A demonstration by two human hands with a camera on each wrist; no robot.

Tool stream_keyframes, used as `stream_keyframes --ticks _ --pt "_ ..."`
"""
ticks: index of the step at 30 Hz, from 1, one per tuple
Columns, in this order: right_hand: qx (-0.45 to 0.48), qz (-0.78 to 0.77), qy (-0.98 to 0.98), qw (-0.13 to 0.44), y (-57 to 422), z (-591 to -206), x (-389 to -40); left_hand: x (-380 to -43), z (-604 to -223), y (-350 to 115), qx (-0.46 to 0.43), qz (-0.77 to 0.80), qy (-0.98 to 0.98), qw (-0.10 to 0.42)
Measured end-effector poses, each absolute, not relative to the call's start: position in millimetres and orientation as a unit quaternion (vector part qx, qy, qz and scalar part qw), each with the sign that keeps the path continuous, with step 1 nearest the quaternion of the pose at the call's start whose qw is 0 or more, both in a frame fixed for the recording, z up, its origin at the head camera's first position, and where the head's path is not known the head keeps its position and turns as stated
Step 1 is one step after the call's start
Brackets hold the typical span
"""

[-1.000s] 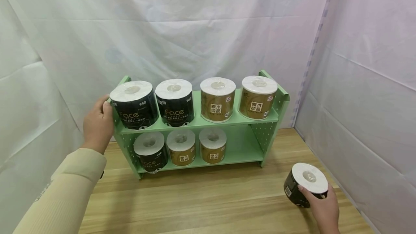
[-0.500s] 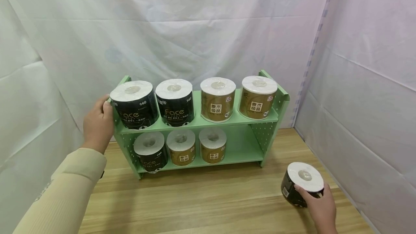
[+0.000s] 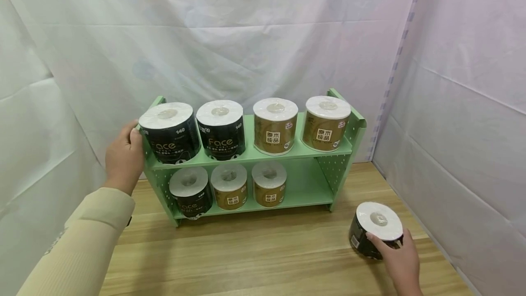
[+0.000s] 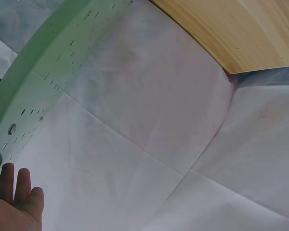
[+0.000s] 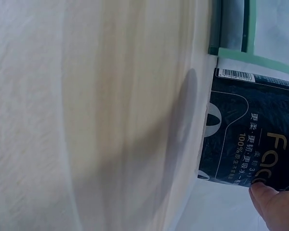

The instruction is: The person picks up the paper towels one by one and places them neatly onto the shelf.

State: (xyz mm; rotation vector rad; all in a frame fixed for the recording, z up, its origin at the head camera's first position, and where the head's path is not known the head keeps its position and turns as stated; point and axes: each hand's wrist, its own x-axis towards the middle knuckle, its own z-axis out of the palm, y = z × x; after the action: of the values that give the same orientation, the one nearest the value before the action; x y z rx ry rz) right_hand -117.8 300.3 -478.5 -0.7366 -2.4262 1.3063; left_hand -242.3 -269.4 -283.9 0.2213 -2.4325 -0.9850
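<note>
At the right, my right hand (image 3: pixel 400 261) grips a black-wrapped toilet roll (image 3: pixel 361 240), its white top facing up, low over the table. In the right wrist view, the thumb (image 5: pixel 265 195) presses on the roll's lettered wrapper (image 5: pixel 250 130). My left hand (image 3: pixel 125 156) holds the left side panel of a green two-tier shelf (image 3: pixel 304 191), thumb near the panel's front edge. Several of its fingers (image 4: pixel 22 185) stretch alongside the perforated panel (image 4: pixel 53 72) in the left wrist view. The upper tier bears two black rolls (image 3: pixel 222 138) and two brown-gold rolls (image 3: pixel 273 136).
On the lower tier stand one black roll (image 3: pixel 191 200) and two brown-gold rolls (image 3: pixel 228 193), with bare shelf to their right. The wood-grain table (image 3: pixel 246 259) extends in front. White cloth (image 3: pixel 263 26) hangs behind and at both sides.
My right hand has moved a little to the left and farther back with the black toilet roll in its grip. The left hand and the shelf have stayed put.
</note>
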Motion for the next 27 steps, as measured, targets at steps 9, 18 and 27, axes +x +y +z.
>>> stream_keyframes --ticks 9,18,27 --pt "-0.241 0.47 -0.837 0.142 286 -472 -121 -244 -285 -270 0.082 -0.359 -0.895 0.252" --pt "-0.219 0.491 -0.833 0.128 269 -460 -123 -243 -284 -270 0.088 -0.356 -0.899 0.239" --pt "-0.206 0.502 -0.831 0.12 256 -454 -127 -242 -282 -269 0.082 -0.354 -0.899 0.245"
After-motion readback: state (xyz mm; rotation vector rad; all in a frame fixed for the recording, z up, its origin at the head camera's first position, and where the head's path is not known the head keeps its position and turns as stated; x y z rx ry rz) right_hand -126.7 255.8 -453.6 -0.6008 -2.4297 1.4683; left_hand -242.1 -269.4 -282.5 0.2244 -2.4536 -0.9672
